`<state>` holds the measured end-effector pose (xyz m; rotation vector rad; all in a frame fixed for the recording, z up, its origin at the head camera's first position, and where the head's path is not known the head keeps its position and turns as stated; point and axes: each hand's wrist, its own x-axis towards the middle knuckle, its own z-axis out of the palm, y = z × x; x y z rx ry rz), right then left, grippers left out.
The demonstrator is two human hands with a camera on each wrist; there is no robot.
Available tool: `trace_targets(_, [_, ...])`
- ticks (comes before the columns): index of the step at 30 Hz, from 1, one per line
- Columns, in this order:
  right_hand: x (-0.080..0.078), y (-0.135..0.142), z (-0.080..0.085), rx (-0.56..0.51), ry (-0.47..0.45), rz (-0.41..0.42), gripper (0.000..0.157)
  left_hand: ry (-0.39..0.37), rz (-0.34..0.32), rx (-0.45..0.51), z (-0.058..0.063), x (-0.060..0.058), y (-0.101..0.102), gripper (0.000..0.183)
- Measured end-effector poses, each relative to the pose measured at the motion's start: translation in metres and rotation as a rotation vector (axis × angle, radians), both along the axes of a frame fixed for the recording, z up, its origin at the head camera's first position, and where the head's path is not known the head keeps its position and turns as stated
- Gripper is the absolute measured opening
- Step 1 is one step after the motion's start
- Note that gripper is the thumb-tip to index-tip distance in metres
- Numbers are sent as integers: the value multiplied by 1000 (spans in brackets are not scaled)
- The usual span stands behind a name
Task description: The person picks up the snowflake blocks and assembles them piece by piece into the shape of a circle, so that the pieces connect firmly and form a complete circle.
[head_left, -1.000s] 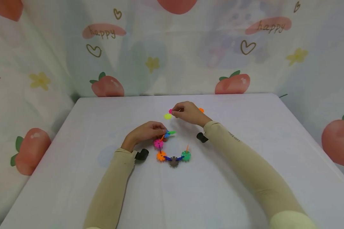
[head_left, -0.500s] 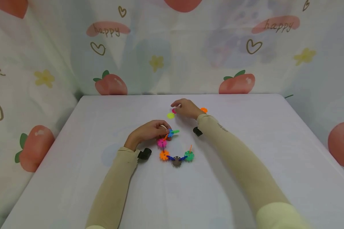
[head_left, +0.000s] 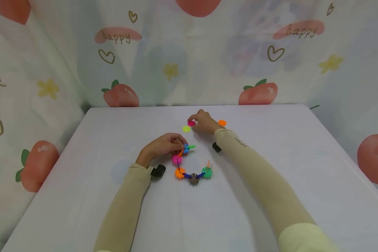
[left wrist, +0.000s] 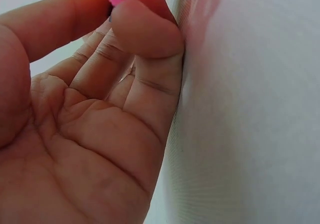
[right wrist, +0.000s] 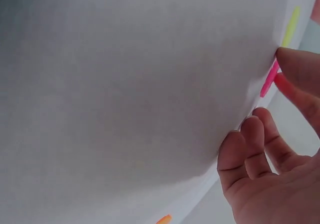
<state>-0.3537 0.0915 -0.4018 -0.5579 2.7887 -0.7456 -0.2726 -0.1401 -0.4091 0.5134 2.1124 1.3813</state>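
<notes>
My left hand (head_left: pixel 163 144) pinches the blue notched snowflake disc (head_left: pixel 186 148) at the upper end of a curved chain of plastic snowflake discs. A green disc (head_left: pixel 192 147) stands edge-on in it. Down the chain follow a pink disc (head_left: pixel 177 159), an orange disc (head_left: pixel 180 173), a brown disc (head_left: pixel 193 179) and a teal-green disc (head_left: pixel 207 172), joined by edge-on discs. Farther back, my right hand (head_left: pixel 205 123) has thumb and index finger at a loose pink disc (right wrist: pixel 270 78) lying on the table, its other fingertips resting on the cloth.
A yellow disc (head_left: pixel 186 129) lies right beside the loose pink one. Another orange disc (head_left: pixel 222 123) lies to the right, behind the right wrist. The white-covered table (head_left: pixel 82 182) backs onto a printed curtain (head_left: pixel 208 70).
My right hand has shifted slightly, its thumb and index finger closing in around the loose pink disc. The left hand keeps its hold on the chain.
</notes>
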Motion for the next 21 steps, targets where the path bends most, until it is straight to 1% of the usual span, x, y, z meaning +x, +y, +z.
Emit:
trace_targets(4, [2,-1,-2,29,37,19,26,5,-4,-5,0,2,0,23])
trace_targets(8, [8,1,1,32,16,16,20,-1,-7,2,1,2,0,19])
trace_targets(11, [15,6,5,27,-29,6,20,-6,-7,-6,2,2,1,18])
trace_targets(16, [27,13,10,34,-83,17,25,-12,1,-22,6,3,1,19])
trace_targets(21, [37,23,7,60,-82,10,28,-19,-14,-24,4,4,1,23])
